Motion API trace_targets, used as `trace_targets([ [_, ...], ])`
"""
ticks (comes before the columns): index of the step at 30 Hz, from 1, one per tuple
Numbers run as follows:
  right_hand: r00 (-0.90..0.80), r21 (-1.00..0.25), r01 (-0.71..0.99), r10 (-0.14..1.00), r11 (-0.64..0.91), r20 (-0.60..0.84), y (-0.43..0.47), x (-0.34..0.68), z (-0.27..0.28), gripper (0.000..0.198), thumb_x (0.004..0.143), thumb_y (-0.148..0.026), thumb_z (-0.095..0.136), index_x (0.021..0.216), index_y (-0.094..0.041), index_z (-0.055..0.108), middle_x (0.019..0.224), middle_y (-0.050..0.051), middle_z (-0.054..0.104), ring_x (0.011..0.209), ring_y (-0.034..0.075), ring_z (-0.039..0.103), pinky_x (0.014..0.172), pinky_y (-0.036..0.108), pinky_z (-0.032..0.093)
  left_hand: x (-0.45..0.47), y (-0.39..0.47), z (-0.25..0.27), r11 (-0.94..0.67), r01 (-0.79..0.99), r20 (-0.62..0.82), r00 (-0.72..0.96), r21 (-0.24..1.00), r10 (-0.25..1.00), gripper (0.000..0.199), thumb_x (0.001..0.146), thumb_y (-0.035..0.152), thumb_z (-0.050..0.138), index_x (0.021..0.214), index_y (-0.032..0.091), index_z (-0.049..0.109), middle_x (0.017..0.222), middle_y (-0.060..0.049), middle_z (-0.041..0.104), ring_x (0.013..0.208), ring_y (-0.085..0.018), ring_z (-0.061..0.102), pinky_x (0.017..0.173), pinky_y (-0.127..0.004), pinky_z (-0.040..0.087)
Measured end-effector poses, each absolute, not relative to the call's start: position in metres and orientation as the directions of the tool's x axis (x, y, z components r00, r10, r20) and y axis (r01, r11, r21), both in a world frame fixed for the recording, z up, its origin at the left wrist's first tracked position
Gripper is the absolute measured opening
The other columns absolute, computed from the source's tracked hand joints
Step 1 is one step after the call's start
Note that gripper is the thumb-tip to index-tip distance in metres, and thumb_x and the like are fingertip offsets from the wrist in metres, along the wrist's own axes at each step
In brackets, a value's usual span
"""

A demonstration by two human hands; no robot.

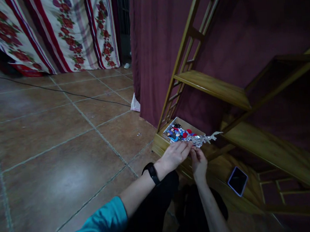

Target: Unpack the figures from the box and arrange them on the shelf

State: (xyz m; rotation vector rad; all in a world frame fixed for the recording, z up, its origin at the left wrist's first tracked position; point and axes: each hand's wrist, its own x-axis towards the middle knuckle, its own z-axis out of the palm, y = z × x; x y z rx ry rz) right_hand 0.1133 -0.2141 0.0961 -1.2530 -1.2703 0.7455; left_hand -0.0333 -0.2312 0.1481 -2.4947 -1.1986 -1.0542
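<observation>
My left hand (pixel 175 153), with a black watch (pixel 152 173) on the wrist, reaches to the front of a small open box. Close beside it is my right hand (pixel 200 162), its thumb and fingers pinched together. Between them both hands hold a shiny silvery piece (pixel 197 140) with a pale, jagged, branch-like end (pixel 214 136) pointing right; its exact kind is unclear. Just behind the fingers, the pale box (pixel 192 124) holds several small colourful figures (pixel 174 131) and red balls (pixel 189 131). My fingers partly cover the silvery piece.
The box stands on a low level of a wooden shelf unit (pixel 211 86). A phone (pixel 237 181) lies on the shelf to the right. Behind hangs a maroon curtain (pixel 155 51). A black cable (pixel 89 97) crosses the tiled floor (pixel 66 148) at left, before a floral cloth (pixel 70 33).
</observation>
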Motion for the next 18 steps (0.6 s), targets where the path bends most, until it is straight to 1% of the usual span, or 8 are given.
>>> trace_targets([
  [3, 0.223, -0.946, 0.219, 0.932, 0.239, 0.287, -0.226, 0.117, 0.100, 0.034, 0.078, -0.045, 0.052, 0.092, -0.016, 0.063, 0.092, 0.008, 0.066, 0.078, 0.019, 0.061, 0.073, 0.033, 0.049, -0.031, -0.238, 0.149, -0.672, 0.713, 0.695, 0.380, 0.200, 0.610, 0.033, 0.090, 0.015, 0.035, 0.120, 0.013, 0.048, 0.103, -0.012, 0.061, 0.099, -0.019, 0.057, 0.083, -0.033, 0.049],
  [5, 0.216, -0.947, 0.217, 0.935, 0.235, 0.281, -0.235, 0.120, 0.103, 0.034, 0.078, -0.045, 0.052, 0.093, -0.016, 0.063, 0.090, 0.008, 0.066, 0.076, 0.019, 0.061, 0.071, 0.032, 0.049, -0.028, -0.244, 0.148, -0.666, 0.689, 0.709, 0.317, 0.284, 0.630, 0.031, 0.089, 0.016, 0.037, 0.117, 0.015, 0.051, 0.105, -0.012, 0.061, 0.100, -0.018, 0.058, 0.084, -0.032, 0.049],
  [7, 0.204, -0.944, 0.232, 0.938, 0.233, 0.282, -0.243, 0.124, 0.106, 0.032, 0.079, -0.045, 0.051, 0.090, -0.018, 0.064, 0.085, 0.007, 0.067, 0.073, 0.019, 0.061, 0.071, 0.032, 0.049, -0.025, -0.248, 0.148, -0.639, 0.652, 0.712, 0.210, 0.408, 0.670, 0.028, 0.088, 0.017, 0.039, 0.111, 0.017, 0.056, 0.105, -0.010, 0.061, 0.097, -0.017, 0.059, 0.085, -0.031, 0.049],
  [9, 0.192, -0.938, 0.241, 0.935, 0.249, 0.298, -0.249, 0.126, 0.111, 0.030, 0.080, -0.044, 0.050, 0.089, -0.019, 0.065, 0.084, 0.006, 0.067, 0.070, 0.018, 0.062, 0.069, 0.032, 0.050, -0.023, -0.249, 0.147, -0.604, 0.582, 0.698, 0.086, 0.544, 0.711, 0.023, 0.087, 0.020, 0.044, 0.104, 0.019, 0.060, 0.100, -0.008, 0.063, 0.093, -0.016, 0.061, 0.083, -0.030, 0.050],
  [11, 0.171, -0.927, 0.245, 0.929, 0.284, 0.330, -0.254, 0.126, 0.120, 0.029, 0.082, -0.042, 0.049, 0.092, -0.021, 0.065, 0.081, 0.005, 0.066, 0.067, 0.017, 0.062, 0.066, 0.031, 0.051, -0.021, -0.246, 0.148, -0.569, 0.494, 0.665, -0.026, 0.658, 0.747, 0.019, 0.084, 0.023, 0.050, 0.096, 0.019, 0.063, 0.094, -0.007, 0.064, 0.089, -0.017, 0.061, 0.081, -0.031, 0.050],
  [13, 0.140, -0.918, 0.238, 0.924, 0.318, 0.356, -0.260, 0.125, 0.131, 0.027, 0.082, -0.040, 0.049, 0.093, -0.023, 0.066, 0.083, 0.004, 0.066, 0.067, 0.016, 0.062, 0.064, 0.030, 0.052, -0.019, -0.243, 0.152, -0.533, 0.403, 0.618, -0.111, 0.744, 0.778, 0.015, 0.080, 0.027, 0.055, 0.087, 0.019, 0.066, 0.090, -0.006, 0.065, 0.085, -0.018, 0.062, 0.078, -0.032, 0.050],
  [16, 0.117, -0.909, 0.225, 0.916, 0.352, 0.384, -0.268, 0.125, 0.149, 0.025, 0.083, -0.038, 0.048, 0.095, -0.025, 0.066, 0.085, 0.004, 0.065, 0.066, 0.015, 0.062, 0.061, 0.028, 0.054, -0.017, -0.241, 0.160, -0.469, 0.266, 0.525, -0.204, 0.842, 0.826, 0.015, 0.073, 0.032, 0.062, 0.076, 0.019, 0.068, 0.082, -0.006, 0.066, 0.079, -0.019, 0.062, 0.075, -0.034, 0.051],
  [18, 0.117, -0.904, 0.225, 0.911, 0.363, 0.395, -0.273, 0.126, 0.158, 0.025, 0.083, -0.037, 0.048, 0.095, -0.025, 0.067, 0.086, 0.004, 0.065, 0.064, 0.015, 0.061, 0.059, 0.027, 0.054, -0.016, -0.243, 0.166, -0.426, 0.191, 0.463, -0.237, 0.884, 0.854, 0.017, 0.068, 0.035, 0.066, 0.072, 0.018, 0.068, 0.078, -0.005, 0.066, 0.077, -0.020, 0.062, 0.073, -0.033, 0.050],
])
